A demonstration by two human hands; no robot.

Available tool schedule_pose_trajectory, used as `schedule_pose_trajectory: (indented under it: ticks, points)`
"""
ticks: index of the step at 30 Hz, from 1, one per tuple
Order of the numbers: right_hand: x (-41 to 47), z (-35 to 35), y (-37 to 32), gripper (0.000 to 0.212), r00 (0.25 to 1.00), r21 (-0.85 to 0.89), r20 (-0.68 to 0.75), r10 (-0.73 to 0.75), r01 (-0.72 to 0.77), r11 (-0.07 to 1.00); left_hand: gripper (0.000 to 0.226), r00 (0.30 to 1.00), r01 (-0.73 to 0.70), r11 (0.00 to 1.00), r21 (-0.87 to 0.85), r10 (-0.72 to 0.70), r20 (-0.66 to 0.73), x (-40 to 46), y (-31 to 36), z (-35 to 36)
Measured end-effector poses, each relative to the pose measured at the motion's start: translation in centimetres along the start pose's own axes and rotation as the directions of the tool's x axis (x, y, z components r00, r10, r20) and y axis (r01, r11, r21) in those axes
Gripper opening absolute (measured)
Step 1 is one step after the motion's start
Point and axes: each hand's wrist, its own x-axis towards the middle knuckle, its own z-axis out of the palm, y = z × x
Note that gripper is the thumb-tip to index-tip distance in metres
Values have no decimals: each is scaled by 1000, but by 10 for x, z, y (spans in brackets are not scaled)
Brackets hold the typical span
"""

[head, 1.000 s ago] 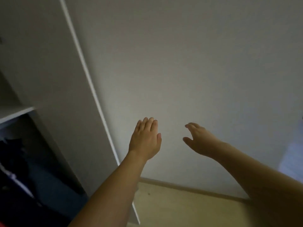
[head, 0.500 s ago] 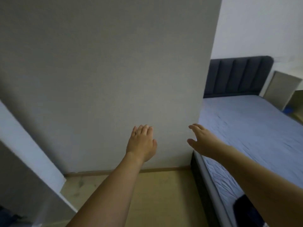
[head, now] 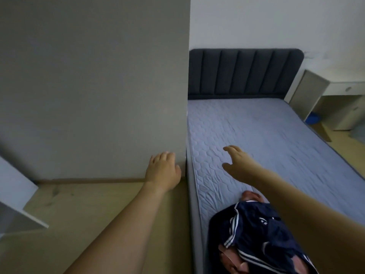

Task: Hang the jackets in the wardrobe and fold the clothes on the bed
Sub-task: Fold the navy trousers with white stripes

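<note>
Navy striped clothes [head: 254, 232] lie heaped at the bed's [head: 276, 135] near edge, under my right forearm, and I hold both my left hand [head: 163, 173] and right hand [head: 237, 165] out empty, fingers relaxed, probably ready to gather them.

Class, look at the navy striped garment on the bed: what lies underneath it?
Pink fabric peeks out from under the navy striped garment at its far and near edges, all on the blue quilted mattress. How many pink pieces there are stays hidden; the right forearm also crosses it.
</note>
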Motion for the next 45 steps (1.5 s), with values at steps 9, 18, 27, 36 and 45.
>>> schedule_pose_trajectory:
  ticks: [9, 18, 27, 36, 45]
  points:
    - [22, 19, 232, 65, 978, -55, 182, 99, -91, 994, 44, 975, 113, 992, -48, -101, 199, 26, 158, 123]
    - [82, 101, 391, 55, 880, -38, 475, -34, 59, 998, 39, 768, 464, 870, -165, -303, 564, 11, 270, 294]
    - [144, 354, 433, 73, 708, -147, 624, -331, 522, 840, 76, 618, 691, 704, -163, -460, 638, -35, 264, 542]
    - [156, 432, 408, 16, 666, -163, 575, -476, 663, 730, 23, 771, 598, 514, -615, -578, 268, -46, 249, 591]
    - [136, 169, 303, 19, 641, 175, 605, -472, 471, 864, 64, 639, 294, -290, -911, -649, 413, -36, 284, 373]
